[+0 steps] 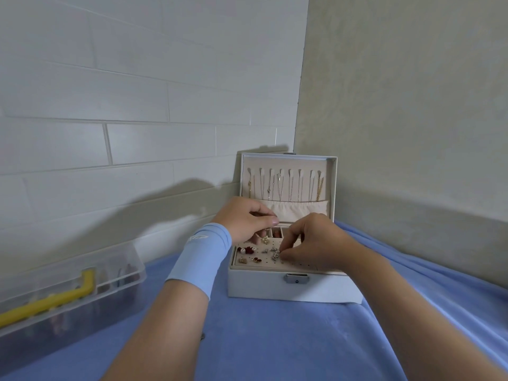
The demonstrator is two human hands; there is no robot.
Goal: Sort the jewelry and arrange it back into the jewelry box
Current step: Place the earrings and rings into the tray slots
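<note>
Room corner. A white brick-pattern wall at left meets a beige textured wall at right. A blue cloth covers what is probably a desk. A clear storage box stands against the brick wall, which carries soft shadows.

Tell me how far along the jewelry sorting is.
Done: necklaces hang in the lid of the jewelry box, and several earrings sit on the left of the perforated panel. In hand: the right hand pinches a silver earring at the panel; the left hand curls above it, its contents hidden. Left: the panel's right holes are bare, and the clear case seems to hold more items.
</note>
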